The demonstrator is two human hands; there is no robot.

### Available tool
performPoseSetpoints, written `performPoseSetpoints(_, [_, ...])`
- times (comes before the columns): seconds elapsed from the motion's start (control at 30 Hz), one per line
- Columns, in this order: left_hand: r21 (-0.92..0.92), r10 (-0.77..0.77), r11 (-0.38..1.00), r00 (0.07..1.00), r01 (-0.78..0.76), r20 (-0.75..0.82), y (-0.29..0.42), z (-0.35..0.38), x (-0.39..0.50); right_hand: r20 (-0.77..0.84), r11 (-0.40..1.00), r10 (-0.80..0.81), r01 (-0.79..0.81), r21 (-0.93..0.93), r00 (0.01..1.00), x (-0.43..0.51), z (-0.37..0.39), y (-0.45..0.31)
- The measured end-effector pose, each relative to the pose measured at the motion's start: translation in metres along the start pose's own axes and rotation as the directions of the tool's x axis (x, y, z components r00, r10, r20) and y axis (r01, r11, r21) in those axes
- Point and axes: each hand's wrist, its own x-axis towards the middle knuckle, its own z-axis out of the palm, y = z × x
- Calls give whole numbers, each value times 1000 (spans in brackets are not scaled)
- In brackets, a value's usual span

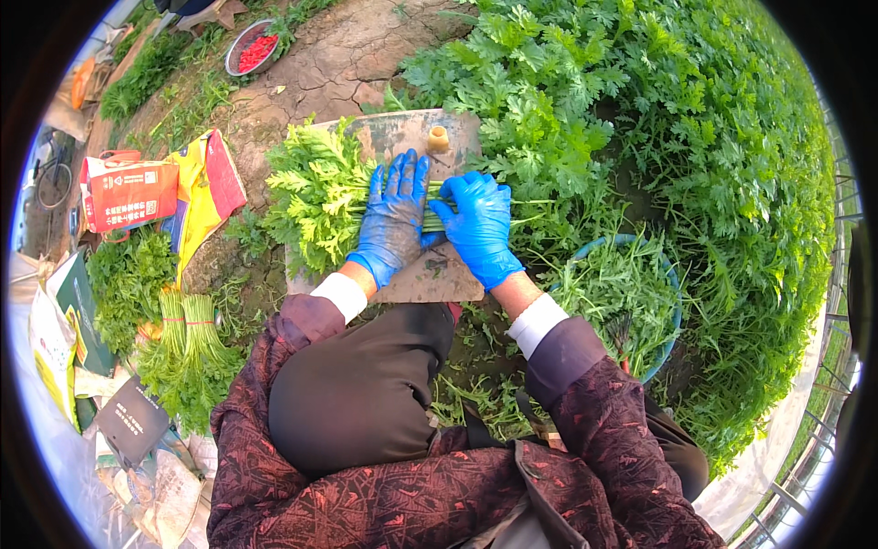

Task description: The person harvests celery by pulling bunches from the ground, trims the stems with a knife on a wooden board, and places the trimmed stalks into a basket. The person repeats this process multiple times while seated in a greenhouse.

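A bunch of leafy greens (319, 192) lies across a worn board (453, 274), its leaves to the left and its stems to the right. My left hand (398, 213), in a soiled blue glove, lies flat over the stems with its fingers extended. Beside it, my right hand (480, 223), also blue-gloved, has curled fingers at the stems, with thumb and forefinger close around them. A few stem ends stick out past its right side. A small yellowish cylindrical object (437, 139) stands on the board beyond my hands.
A blue-rimmed basket (672, 281) of loose greens stands at the right, near a dense bed of growing greens (720, 171). Tied bundles (199, 322) lie at the left beside a red bag (130, 192). A bowl (232, 56) holds red pieces at the upper left.
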Motion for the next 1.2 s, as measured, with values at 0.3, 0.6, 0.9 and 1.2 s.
performPoseSetpoints(0.3, [-49,14,999,998,-17,-57,0,5,-1,97,907,-90,122,-404,991,1,-40,28])
performPoseSetpoints(0.6, [-66,14,998,993,-22,-118,-3,9,-2,403,957,-33,145,-251,915,-29,-140,68])
performPoseSetpoints(0.9, [-91,-2,996,997,-5,-78,-2,9,-2,114,993,-57,68,-91,992,12,-16,10])
performPoseSetpoints(1.2, [-147,28,988,992,-47,-127,-8,5,-8,95,998,55,-56,10,994,14,2,-2])
